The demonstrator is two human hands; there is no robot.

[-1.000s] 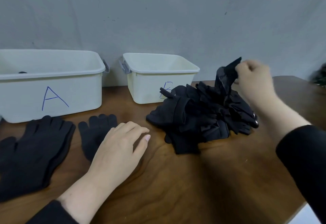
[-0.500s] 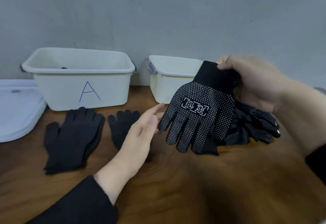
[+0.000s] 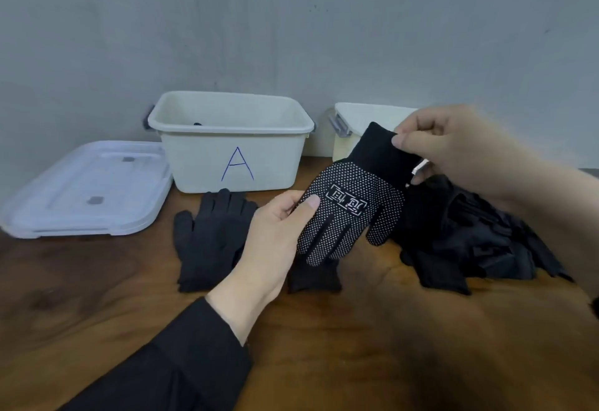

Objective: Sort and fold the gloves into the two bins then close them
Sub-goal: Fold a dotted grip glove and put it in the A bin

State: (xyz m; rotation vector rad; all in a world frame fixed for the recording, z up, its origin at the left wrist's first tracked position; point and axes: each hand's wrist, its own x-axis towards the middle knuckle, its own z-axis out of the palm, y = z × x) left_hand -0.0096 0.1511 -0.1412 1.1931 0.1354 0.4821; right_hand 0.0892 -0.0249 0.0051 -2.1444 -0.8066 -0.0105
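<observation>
A black glove with white dots (image 3: 350, 213) hangs in the air above the table, palm side toward me. My right hand (image 3: 453, 148) pinches its cuff at the top. My left hand (image 3: 275, 232) grips its finger side, thumb on the dotted face. Plain black gloves (image 3: 210, 235) lie flat in front of the cream bin marked A (image 3: 233, 138). A second cream bin (image 3: 359, 119) stands to the right, partly hidden by the held glove. A heap of black gloves (image 3: 470, 239) lies at the right.
White lids (image 3: 87, 187) are stacked at the left on the brown wooden table (image 3: 356, 346). A small dark item shows inside bin A. A grey wall stands close behind the bins.
My right hand lifted the dotted glove off the heap and brought it left. My left hand rose from the table and took hold of the glove's finger side. The view shifted left.
</observation>
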